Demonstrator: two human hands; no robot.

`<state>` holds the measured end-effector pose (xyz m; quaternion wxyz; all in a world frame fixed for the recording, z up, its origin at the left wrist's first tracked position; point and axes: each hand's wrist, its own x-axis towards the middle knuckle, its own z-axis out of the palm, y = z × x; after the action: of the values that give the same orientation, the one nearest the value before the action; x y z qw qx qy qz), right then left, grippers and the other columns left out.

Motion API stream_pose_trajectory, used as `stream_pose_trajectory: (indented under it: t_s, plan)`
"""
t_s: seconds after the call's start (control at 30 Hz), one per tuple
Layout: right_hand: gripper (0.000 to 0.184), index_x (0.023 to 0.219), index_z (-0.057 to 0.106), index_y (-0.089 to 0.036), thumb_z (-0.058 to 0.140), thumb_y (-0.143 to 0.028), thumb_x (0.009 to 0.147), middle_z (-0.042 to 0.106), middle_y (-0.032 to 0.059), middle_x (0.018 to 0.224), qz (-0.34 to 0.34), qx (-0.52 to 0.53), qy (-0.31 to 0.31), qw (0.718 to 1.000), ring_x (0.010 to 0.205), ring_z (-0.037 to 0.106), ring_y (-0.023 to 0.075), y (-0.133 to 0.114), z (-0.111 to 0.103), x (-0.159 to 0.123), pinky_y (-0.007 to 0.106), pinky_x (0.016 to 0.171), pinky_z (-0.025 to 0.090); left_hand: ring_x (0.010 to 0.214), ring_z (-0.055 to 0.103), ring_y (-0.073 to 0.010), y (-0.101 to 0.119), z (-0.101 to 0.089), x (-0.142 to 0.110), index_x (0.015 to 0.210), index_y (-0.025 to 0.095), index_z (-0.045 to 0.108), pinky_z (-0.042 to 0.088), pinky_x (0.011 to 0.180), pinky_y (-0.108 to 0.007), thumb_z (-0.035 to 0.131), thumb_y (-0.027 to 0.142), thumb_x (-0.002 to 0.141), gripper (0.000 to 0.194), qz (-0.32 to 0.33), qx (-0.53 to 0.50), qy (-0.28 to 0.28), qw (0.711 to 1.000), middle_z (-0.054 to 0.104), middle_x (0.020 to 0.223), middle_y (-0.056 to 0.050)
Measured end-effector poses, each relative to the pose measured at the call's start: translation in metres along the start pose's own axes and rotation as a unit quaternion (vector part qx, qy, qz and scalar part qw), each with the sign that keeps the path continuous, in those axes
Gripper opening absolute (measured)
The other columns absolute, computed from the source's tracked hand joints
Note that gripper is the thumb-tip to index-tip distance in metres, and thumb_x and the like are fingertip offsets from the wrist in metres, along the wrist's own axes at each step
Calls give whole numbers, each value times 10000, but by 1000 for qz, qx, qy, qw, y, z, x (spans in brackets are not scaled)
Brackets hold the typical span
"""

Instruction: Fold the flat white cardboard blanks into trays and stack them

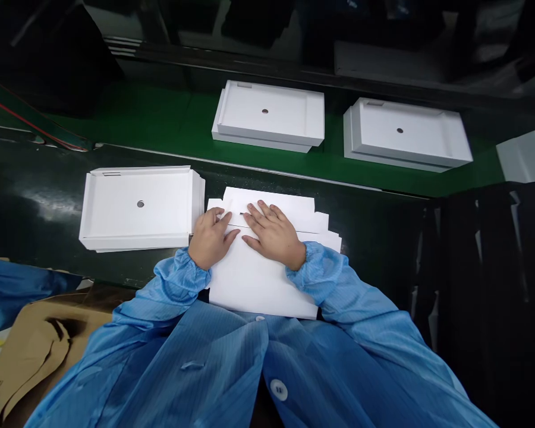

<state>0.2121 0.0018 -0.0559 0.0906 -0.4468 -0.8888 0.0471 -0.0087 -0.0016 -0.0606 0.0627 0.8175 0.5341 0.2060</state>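
A flat white cardboard sheet [258, 279] with notched edges and a crease across its upper part lies in front of me, its near edge at my blue smock. My right hand [274, 235] rests on the sheet with fingers stretched out, close to a small dark slot. Beside it, my left hand [210, 238] touches the sheet's left part, fingers apart and slightly bent. Left of that hand sits a stack of folded white box trays [138, 220], the top one having a round hole in its base.
Two more stacks of white trays, one at back centre [270, 113] and one at back right [410, 131], stand on a green strip [160, 128]. Part of a white box [526, 156] shows at the far right. A brown cardboard box [40, 345] is at lower left.
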Motion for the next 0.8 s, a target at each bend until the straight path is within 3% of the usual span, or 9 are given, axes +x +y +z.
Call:
stream_pose_trajectory:
  t_s: [0.23, 0.5, 0.7, 0.8]
  plan:
    - [467, 1423, 592, -157, 431, -381, 1047, 510, 106, 1551, 13, 17, 34, 999, 1461, 392, 333, 2, 2, 0, 480, 1183, 287, 962, 588, -252, -3, -2, 5, 1256, 147, 670, 492, 964, -464, 550, 311, 977, 346, 10, 13, -11, 1000, 588, 1221, -168]
    - [487, 1396, 596, -142, 439, -440, 1045, 628, 136, 1405, 21, 15, 70, 997, 1354, 466, 328, 0, 4, 5, 451, 1094, 331, 999, 578, -265, -6, -1, 12, 1229, 163, 672, 507, 928, -443, 631, 233, 919, 321, 6, -6, 5, 1000, 582, 1084, -130]
    - [400, 1278, 660, -138, 461, -391, 1040, 701, 137, 1179, 12, 0, 102, 995, 1291, 483, 327, 0, 6, 8, 435, 1033, 342, 1110, 577, -292, -5, -2, 11, 1206, 163, 677, 481, 967, -447, 582, 246, 955, 281, 39, 31, 9, 999, 605, 1212, -159]
    - [383, 1250, 671, -136, 467, -382, 1038, 704, 135, 1130, -1, -1, 102, 995, 1211, 506, 313, 0, 5, 10, 429, 1010, 345, 1081, 603, -279, -6, 0, 11, 1215, 167, 675, 486, 941, -432, 530, 246, 984, 284, 50, 41, -3, 998, 636, 1177, -147]
